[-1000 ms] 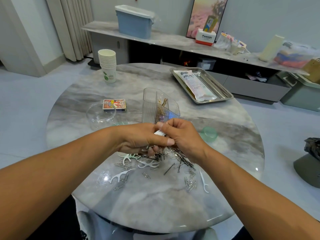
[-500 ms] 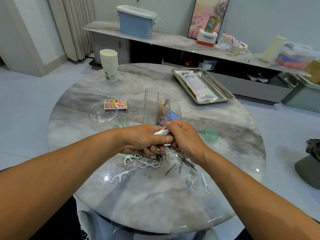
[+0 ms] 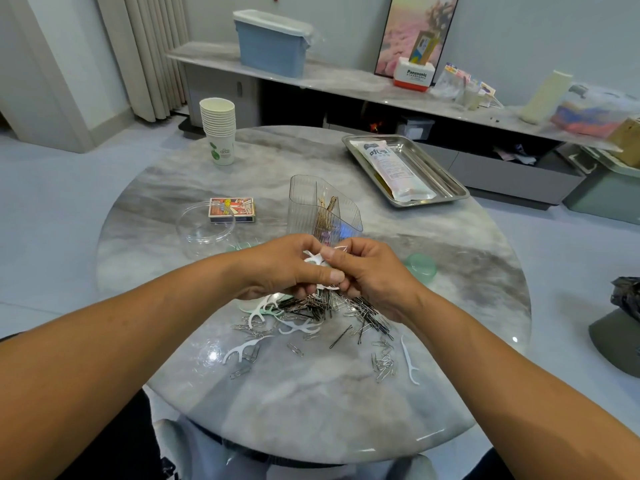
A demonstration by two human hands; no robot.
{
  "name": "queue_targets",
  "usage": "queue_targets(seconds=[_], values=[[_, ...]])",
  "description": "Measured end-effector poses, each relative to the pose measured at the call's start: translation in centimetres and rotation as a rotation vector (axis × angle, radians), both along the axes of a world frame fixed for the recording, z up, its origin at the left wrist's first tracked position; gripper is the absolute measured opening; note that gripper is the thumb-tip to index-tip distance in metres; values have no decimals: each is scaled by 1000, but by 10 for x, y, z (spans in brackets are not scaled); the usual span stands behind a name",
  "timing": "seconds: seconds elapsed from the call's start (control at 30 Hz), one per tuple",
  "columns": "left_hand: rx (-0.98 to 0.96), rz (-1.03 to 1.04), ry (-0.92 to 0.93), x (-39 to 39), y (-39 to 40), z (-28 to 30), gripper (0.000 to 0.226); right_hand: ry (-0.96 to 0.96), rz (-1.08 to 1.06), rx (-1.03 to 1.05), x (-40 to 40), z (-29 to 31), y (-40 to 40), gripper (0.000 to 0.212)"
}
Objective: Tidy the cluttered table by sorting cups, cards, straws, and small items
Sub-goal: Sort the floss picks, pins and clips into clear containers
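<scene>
A small bunch of white floss picks (image 3: 317,263) is held above the table, between the two hands, just in front of the clear ribbed container (image 3: 320,211). The left hand (image 3: 284,268) has thumb and fingers curled round the bunch; the right hand (image 3: 367,271) pinches the same picks from the other side. Directly beneath lies a mixed heap of dark hairpins (image 3: 346,308) and paper clips (image 3: 382,363), with further loose floss picks (image 3: 242,349) scattered on the marble table (image 3: 311,410).

Risks, as judged: the picks are thin and forked, so a loose pinch could let one drop back into the heap. Hairpins may snag in the forks and be carried along, spoiling the sort. The container stands just beyond the knuckles and already holds pins; a forward nudge could tip it. The clear round tub (image 3: 204,233) and green lid (image 3: 420,266) sit near either wrist and could be swept aside.
</scene>
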State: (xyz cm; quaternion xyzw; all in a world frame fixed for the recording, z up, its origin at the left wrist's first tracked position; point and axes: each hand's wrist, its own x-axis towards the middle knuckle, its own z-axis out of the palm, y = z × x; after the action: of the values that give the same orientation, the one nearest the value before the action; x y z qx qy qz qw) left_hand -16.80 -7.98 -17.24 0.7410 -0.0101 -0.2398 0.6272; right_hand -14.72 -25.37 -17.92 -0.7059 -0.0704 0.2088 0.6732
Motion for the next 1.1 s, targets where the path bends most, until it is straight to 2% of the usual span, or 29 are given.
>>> queue_targets(seconds=[0.1, 0.23, 0.37, 0.47, 0.53, 0.63, 0.8, 1.0, 1.1], values=[[13, 27, -26, 1, 5, -3, 39, 93, -21, 31, 1, 1, -1, 15], [144, -55, -127, -5, 9, -8, 29, 117, 46, -16, -2, 1, 2, 12], [270, -125, -191, -9, 6, -5, 14, 81, 43, -58, -6, -1, 9, 29], [407, -186, -271, -10, 1, -2, 17, 4, -1, -161, -8, -2, 11, 40], [436, -213, -310, -11, -2, -1, 20, 11, -64, -173, -9, -2, 12, 34], [450, -236, -330, -12, -2, 2, 23, 13, -97, -145, -8, -4, 11, 16], [563, -221, -347, -8, 3, -2, 26, 26, -29, -15, -6, -5, 5, 18], [322, -242, -227, -4, 11, -2, 22, -29, -3, 5, -5, -5, 6, 24], [299, -184, -220, -3, 15, -1, 11, -6, 16, 37, -3, 1, 4, 13]])
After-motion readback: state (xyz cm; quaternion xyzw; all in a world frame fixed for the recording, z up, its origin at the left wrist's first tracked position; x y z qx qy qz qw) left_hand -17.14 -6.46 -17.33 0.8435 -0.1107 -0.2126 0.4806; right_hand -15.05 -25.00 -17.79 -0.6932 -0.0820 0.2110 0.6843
